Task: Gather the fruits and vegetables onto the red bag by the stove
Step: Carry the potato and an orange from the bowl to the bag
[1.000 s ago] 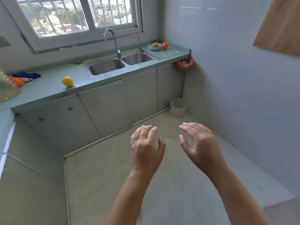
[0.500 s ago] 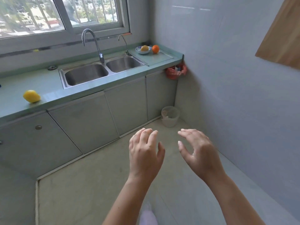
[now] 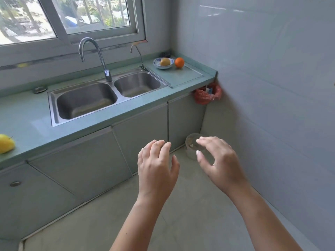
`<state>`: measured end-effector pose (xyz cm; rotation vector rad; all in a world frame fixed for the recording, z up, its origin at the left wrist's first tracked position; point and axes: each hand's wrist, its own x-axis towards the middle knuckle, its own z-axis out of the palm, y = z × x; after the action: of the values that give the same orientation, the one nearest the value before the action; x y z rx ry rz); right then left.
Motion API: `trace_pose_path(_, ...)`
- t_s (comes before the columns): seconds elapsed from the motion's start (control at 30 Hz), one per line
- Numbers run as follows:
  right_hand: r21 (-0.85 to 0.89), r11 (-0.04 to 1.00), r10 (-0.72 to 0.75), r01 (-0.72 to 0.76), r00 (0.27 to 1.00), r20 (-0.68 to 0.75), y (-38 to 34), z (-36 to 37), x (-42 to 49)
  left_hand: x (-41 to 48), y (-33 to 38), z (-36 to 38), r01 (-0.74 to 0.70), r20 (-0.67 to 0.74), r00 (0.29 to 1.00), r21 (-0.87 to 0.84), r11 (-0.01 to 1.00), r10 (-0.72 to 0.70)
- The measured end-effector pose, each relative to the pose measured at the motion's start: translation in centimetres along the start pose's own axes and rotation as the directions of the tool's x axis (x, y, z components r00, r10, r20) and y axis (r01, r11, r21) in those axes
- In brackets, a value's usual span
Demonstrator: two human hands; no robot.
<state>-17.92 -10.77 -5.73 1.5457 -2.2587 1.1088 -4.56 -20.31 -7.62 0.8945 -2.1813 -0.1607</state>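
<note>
Hands: the left hand (image 3: pixel 155 167) and the right hand (image 3: pixel 219 163) hover side by side over the floor in front of the cabinets, a gap between them.
Hand state: both are palm down with fingers loosely curved and spread; neither holds or touches anything.
Orange: the orange (image 3: pixel 179 62) sits at the far right end of the teal counter (image 3: pixel 23 113), on a pale board (image 3: pixel 183 77) just right of the sink.
Bowl fruit: a yellow-brown fruit (image 3: pixel 165 61) lies in a small white and blue bowl (image 3: pixel 161 65) on the same board, just left of the orange; its kind cannot be told.
Yellow fruit: a yellow fruit (image 3: pixel 6 145) with a short stem rests near the counter's front edge at the far left, cut off by the frame and well apart from the other two.
Sink: a double steel sink (image 3: pixel 85 100) is set in the counter between the yellow fruit and the board, with a tall curved faucet (image 3: pixel 94 51) behind it and a thin smaller tap (image 3: pixel 138 55) to its right.
Red bag: a red plastic bag (image 3: pixel 208 95) hangs under the counter's right end, against the tiled wall.
Floor: a small pale bin (image 3: pixel 191 147) stands in the corner by the last cabinet door, partly hidden behind the right hand's fingers.
Window: a barred window (image 3: pixel 81 17) runs above the faucet.
</note>
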Motion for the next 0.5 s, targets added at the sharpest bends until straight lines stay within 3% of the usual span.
trace_pose_path(0.17, -0.009, 1.000, 0.018, -0.018, 1.000, 0.000, 3.5, 2.5, 4.4, 3.9, -1.4, 4.7, 0.019, 0.064, 0.998, -0.024, 1.000, -0.018)
trace_pose_path(0.5, -0.024, 0.998, 0.053, -0.053, 0.998, -0.018, 14.0, 7.4, 17.8, 17.2, -2.4, 15.5, -0.034, 0.035, 0.999, -0.016, 0.999, 0.035)
